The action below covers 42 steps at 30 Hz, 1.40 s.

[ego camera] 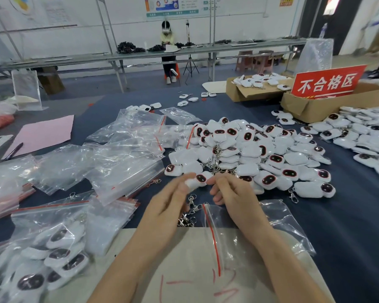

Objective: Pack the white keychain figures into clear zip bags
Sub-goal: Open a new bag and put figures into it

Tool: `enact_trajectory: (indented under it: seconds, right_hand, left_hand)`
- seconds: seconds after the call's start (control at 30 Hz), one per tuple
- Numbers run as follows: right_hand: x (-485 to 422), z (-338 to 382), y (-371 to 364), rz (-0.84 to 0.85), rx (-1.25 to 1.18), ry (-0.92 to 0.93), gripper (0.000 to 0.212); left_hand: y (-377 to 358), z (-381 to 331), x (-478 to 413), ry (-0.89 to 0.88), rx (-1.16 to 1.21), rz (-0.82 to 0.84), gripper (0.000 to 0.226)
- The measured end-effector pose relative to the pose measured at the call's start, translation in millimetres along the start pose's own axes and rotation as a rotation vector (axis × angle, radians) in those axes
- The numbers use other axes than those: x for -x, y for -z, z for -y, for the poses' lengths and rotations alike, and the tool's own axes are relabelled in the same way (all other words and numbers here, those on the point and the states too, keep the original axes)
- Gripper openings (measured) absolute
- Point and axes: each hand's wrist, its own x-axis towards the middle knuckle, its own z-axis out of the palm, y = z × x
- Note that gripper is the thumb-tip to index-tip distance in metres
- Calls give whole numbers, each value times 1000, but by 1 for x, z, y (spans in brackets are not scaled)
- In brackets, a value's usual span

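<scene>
You hold one white keychain figure point(199, 179) at the near edge of the heap of loose figures point(260, 154), its dark face up. Your left hand point(169, 206) grips one end with thumb and curled fingers, and your right hand point(232, 193) pinches the other end with its fingertips. Blur hides the exact finger placement. Metal clasps point(189, 212) dangle below the figure, on your side of the heap, likely because you are gathering several pieces before bagging.

A clear zip bag point(289, 228) lies nearer you than the heap, under your right forearm. Its red-striped mouth faces your left hand, handy for loading. Empty zip bags point(118, 162) are piled left of the heap, within easy reach. Filled bags point(53, 248) sit farther left and nearer you. A cardboard box point(311, 106) with a red sign point(328, 83) stands beyond the heap's right side.
</scene>
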Motion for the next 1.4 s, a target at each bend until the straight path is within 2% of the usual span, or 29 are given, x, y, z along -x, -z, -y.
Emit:
enact_trajectory:
  seconds: [0.07, 0.13, 0.2, 0.33, 0.53, 0.63, 0.7, 0.83, 0.97, 1.1, 1.23, 1.4]
  right_hand:
    - [1, 0, 0, 0, 34, -2, 33]
    - [2, 0, 1, 3, 109, 21, 29]
    - [4, 1, 2, 43, 197, 59, 25]
    - [7, 1, -2, 109, 360, 102, 36]
    - [4, 0, 0, 134, 407, 51, 41]
    - [4, 3, -1, 138, 599, 67, 53]
    - [3, 8, -2, 125, 728, 91, 51]
    - [-2, 12, 3, -20, 672, 0, 56]
    - [-2, 13, 5, -62, 682, -9, 56]
    - [-2, 14, 4, -64, 692, -14, 55]
    - [-2, 12, 4, -57, 653, 8, 55]
    - [-3, 9, 11, 29, 600, 44, 54]
  left_hand:
    - [4, 4, 16, -51, -181, 76, 22]
    - [7, 7, 26, -72, -313, 117, 31]
    - [8, 6, 30, -43, -311, 168, 38]
    - [1, 0, 32, -33, -279, 286, 51]
    - [-16, 6, 37, -57, -377, 221, 50]
    - [-23, 7, 40, -46, -390, 207, 49]
    - [-27, 5, 42, -79, -412, 206, 44]
    - [-32, 3, 47, -59, -263, 239, 26]
    - [-39, 8, 51, -63, -402, 294, 49]
    - [-42, 14, 49, -83, -377, 263, 53]
    - [-37, 13, 50, -103, -349, 218, 45]
    - [-18, 16, 35, -98, -415, -28, 27]
